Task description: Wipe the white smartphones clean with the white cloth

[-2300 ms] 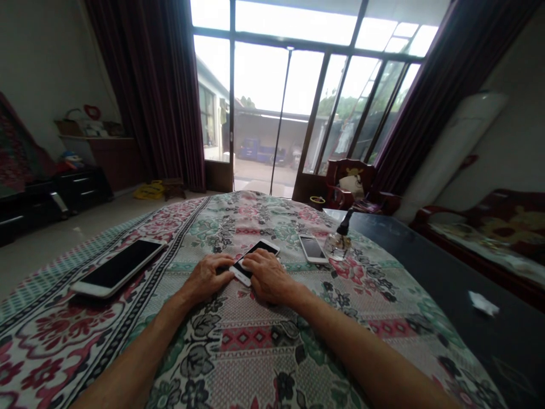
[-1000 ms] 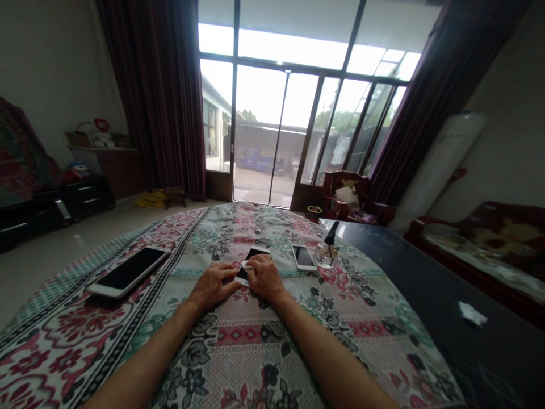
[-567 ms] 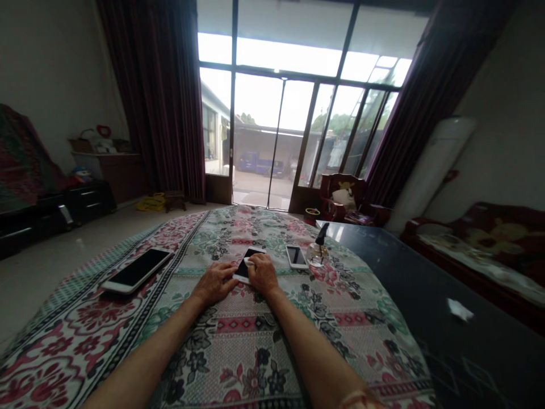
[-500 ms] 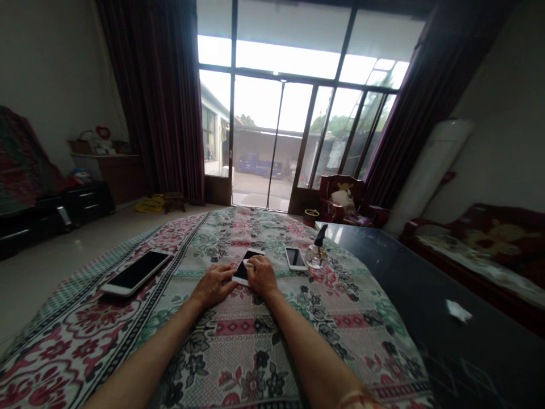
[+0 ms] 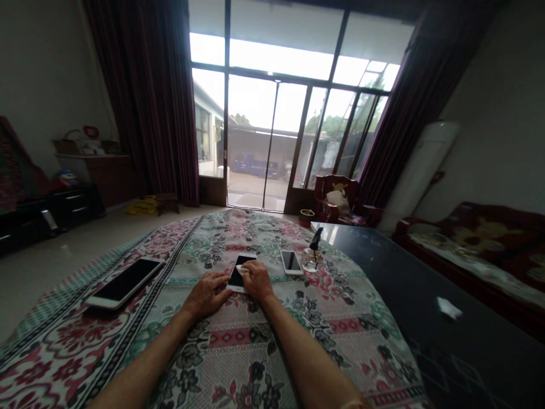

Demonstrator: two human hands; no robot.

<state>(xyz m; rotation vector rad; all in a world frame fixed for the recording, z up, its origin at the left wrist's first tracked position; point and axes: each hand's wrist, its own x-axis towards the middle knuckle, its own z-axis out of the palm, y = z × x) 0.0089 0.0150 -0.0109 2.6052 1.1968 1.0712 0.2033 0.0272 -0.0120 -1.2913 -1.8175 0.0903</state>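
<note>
A white-framed smartphone (image 5: 237,279) with a dark screen lies on the flowered tablecloth (image 5: 238,358). My left hand (image 5: 207,294) grips its left edge, fingers along the side and thumb by the lower corner. In my right hand (image 5: 257,279) a small white wipe (image 5: 241,269), cloth or tissue, is pinched and pressed on the screen; my fingers hide the phone's right side. Another white phone (image 5: 291,262) lies to the right, beside a small clear bottle (image 5: 312,260) with a black top. Further left rests a larger white tablet or phone (image 5: 126,282), its screen dark.
A dark glossy table (image 5: 383,272) adjoins on the right, with a crumpled white piece (image 5: 449,308) on it. Beyond stand a wooden armchair (image 5: 334,196) and a sofa (image 5: 477,250). Glass doors (image 5: 255,142) are ahead; a low stool (image 5: 167,203) stands at the far left.
My right hand and the white wipe have shifted slightly down the phone's screen, leaving more of its top uncovered. My left hand keeps its hold. The whole view has swung slightly right.
</note>
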